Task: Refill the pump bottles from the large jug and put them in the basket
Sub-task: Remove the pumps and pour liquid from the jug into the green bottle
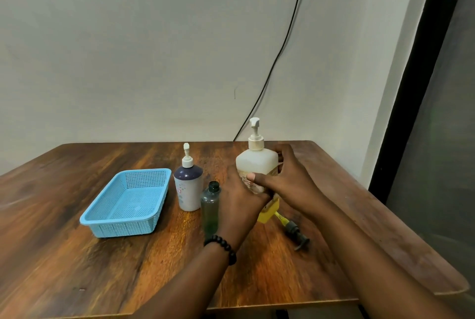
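Translucent white, the large jug [257, 164] stands mid-table with your right hand [290, 185] and left hand [240, 199] both wrapped round it, so a careless lift could topple the uncapped green bottle [210, 205] beside your left wrist.

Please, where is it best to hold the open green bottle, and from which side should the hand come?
Grip the green bottle around its straight middle, coming from the front, on the near side. It stands upright with the cap off, so a side grip keeps it level. The purple bottle crowds its left and the left hand its right.
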